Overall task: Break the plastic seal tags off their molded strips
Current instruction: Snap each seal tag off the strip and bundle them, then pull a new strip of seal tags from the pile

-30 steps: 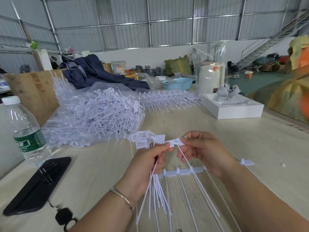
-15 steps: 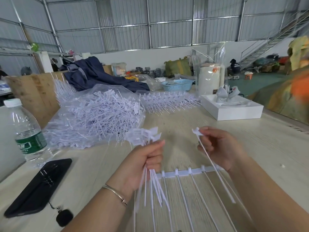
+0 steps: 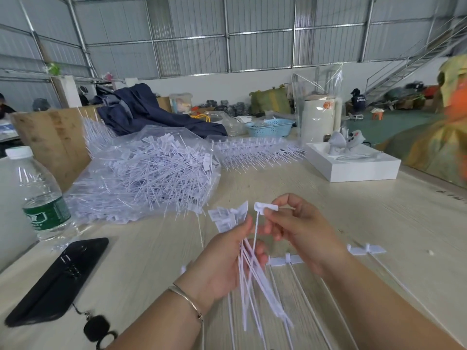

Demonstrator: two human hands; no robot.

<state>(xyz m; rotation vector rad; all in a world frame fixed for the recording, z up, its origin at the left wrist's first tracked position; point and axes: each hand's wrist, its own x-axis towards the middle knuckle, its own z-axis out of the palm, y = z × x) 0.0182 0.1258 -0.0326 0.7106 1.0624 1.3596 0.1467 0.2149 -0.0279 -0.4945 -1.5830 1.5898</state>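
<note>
Just above the molded strip (image 3: pixel 285 260) on the table (image 3: pixel 379 223), both hands work the tags.
The left hand (image 3: pixel 227 261) clutches a bundle of tags (image 3: pixel 249 269); the right hand (image 3: pixel 300 231) pinches a single tag (image 3: pixel 265 207) beside that bundle.

The bagged tags (image 3: pixel 151 173) lie behind the phone (image 3: pixel 58 281), seemingly beside the bottle (image 3: pixel 40 195).

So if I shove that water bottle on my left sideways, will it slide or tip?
The water bottle would probably tip: it stands tall and narrow. It looks nearly empty, so likely light and easy to topple. Being round, it would likely roll afterwards, perhaps toward the phone.
</note>
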